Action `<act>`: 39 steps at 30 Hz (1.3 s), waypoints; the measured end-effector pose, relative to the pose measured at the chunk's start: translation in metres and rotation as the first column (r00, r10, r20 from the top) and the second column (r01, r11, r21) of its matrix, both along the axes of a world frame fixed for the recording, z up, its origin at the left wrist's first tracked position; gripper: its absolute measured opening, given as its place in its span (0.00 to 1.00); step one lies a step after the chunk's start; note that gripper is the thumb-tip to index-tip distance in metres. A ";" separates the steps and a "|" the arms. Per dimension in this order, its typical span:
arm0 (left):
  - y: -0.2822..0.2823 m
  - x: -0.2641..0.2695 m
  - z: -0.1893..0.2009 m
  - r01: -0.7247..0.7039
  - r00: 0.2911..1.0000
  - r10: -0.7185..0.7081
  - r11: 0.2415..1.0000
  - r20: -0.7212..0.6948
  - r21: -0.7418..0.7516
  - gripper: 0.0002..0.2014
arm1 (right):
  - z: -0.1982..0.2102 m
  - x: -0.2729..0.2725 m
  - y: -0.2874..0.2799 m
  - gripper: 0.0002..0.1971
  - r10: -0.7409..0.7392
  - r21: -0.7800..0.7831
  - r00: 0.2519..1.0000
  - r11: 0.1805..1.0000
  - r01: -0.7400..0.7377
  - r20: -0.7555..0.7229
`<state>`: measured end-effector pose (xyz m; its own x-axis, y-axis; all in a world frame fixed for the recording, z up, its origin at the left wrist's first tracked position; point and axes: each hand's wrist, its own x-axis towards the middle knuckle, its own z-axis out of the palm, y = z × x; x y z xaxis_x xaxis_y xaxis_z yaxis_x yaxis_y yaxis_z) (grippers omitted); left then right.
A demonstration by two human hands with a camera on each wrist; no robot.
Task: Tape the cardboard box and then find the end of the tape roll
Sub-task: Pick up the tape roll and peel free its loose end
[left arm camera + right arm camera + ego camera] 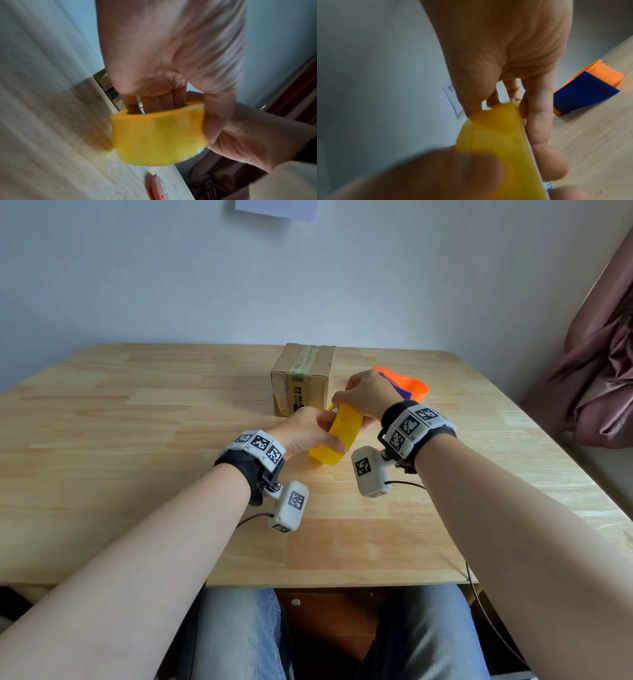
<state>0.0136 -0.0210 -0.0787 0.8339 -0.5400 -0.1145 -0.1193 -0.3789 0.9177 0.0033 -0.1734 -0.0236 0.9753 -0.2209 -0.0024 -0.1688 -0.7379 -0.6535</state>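
I see the cardboard box (303,378) on the table (137,440), closed, tape over its top; its inside is hidden; my left hand (308,433) grips the yellow tape roll (337,440), fingers inside the core; my right hand (366,395) pinches its upper edge.

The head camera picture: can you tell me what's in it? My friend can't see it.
Two hands hold a yellow tape roll just above a wooden table: the left hand grips it with fingers through the hole, and the right hand pinches its top edge. Behind them sits a small cardboard box with tape across its top, and an orange and blue tool lies to the right.
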 end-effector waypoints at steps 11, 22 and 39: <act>-0.010 0.009 0.006 -0.174 0.982 0.163 0.978 -0.098 -0.118 0.40 | 0.008 0.000 0.002 0.10 0.045 0.002 0.999 0.999 -0.045 0.014; -0.010 0.014 0.003 -0.197 0.970 0.175 0.973 -0.166 -0.122 0.36 | 0.005 0.005 0.001 0.10 0.023 -0.037 0.999 0.999 -0.021 0.043; -0.012 0.021 0.005 -0.201 0.965 0.183 0.976 -0.189 -0.082 0.26 | 0.003 0.006 0.002 0.12 -0.036 0.011 0.998 0.999 0.036 0.060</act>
